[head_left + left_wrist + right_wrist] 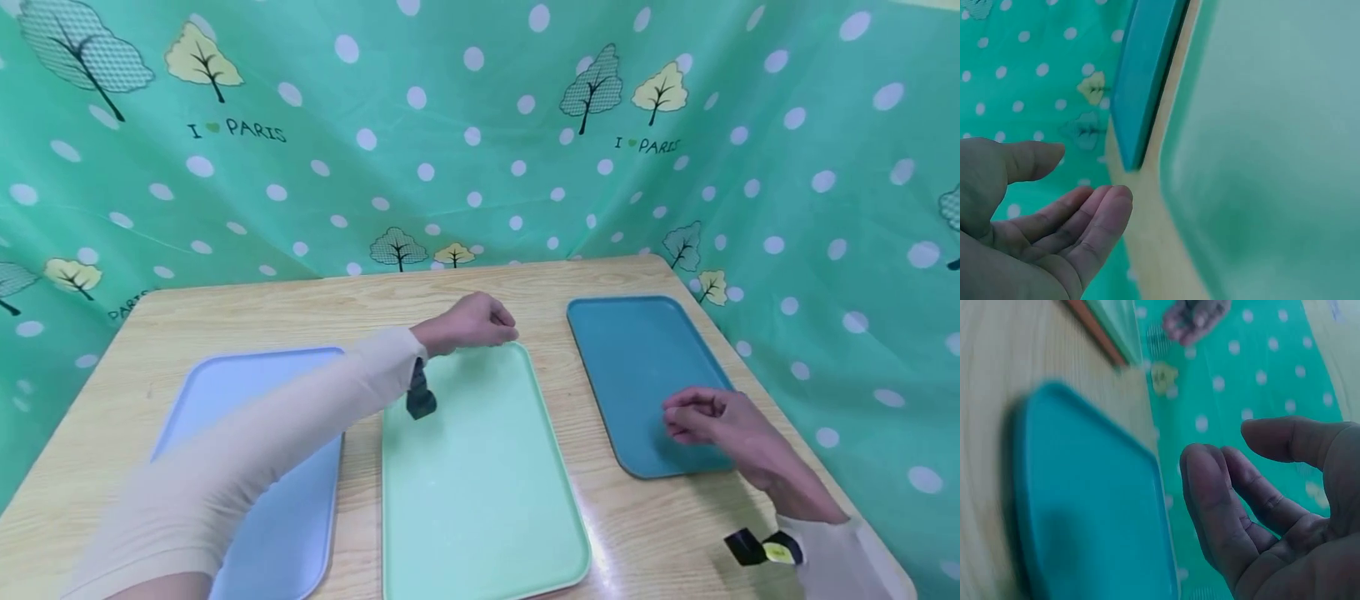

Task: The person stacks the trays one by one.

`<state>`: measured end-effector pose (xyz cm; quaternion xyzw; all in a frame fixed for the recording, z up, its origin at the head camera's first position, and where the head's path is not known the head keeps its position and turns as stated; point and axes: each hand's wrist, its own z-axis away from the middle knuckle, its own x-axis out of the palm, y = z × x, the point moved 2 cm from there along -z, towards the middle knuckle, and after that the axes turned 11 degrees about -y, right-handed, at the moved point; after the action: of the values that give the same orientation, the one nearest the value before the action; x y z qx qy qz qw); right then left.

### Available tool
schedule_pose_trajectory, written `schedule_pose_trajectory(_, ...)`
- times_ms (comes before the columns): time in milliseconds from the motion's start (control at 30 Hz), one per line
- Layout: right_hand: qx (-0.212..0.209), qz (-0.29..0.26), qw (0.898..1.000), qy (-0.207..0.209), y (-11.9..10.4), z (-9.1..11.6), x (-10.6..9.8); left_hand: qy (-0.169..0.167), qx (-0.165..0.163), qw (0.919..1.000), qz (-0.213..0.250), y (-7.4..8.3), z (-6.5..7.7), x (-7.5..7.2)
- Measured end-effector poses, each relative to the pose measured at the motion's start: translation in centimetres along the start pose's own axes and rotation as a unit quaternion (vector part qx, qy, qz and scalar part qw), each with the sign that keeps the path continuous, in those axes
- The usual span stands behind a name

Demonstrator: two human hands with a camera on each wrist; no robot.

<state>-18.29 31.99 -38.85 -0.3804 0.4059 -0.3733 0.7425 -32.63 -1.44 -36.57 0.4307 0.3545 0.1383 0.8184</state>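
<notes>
Now hovers, empty, with left grip [470, 322] parted near twelve o'clock on green tray [476, 492], right grip [712, 423] likewise above teal tray [626, 358], towards two o'clock. Might nudge either tray askew by dipping low.

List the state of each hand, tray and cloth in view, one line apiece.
Left hand, fingers loosely bent, thumb apart, holding nothing
Right hand, fingers bent, thumb apart, holding nothing
Green tray, face up, brown edge showing beneath
Blue tray, face up, partly hidden by left sleeve
Teal tray, face up
Spotted cloth, hanging, creased
</notes>
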Motion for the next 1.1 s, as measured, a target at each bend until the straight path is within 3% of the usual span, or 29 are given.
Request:
schedule_pose_trajectory(233,-0.009,0.008,0.999,0.034,2.1,-0.5,-4.4,-0.024,-0.018,0.9986,0.042,1.2,-3.4,2.3)
schedule_pose_trajectory(567,0.036,0.05,0.994,0.093,4.1,-1.5,-7.7,-0.026,-0.043,0.9957,0.078,2.1,-6.2,4.6)
schedule_pose_trajectory(733,0.062,0.119,0.977,0.168,4.7,-1.6,-8.6,-0.034,-0.053,0.9928,0.102,2.2,-6.8,6.1)
schedule_pose_trajectory(933,0.103,0.215,0.939,0.247,5.7,-1.7,-9.0,-0.06,-0.063,0.9919,0.093,2.2,-7.2,7.9)
schedule_pose_trajectory(1100,0.12,0.22,0.935,0.25,6.4,-1.9,-9.3,-0.068,-0.067,0.9871,0.129,2.1,-7.6,8.8)
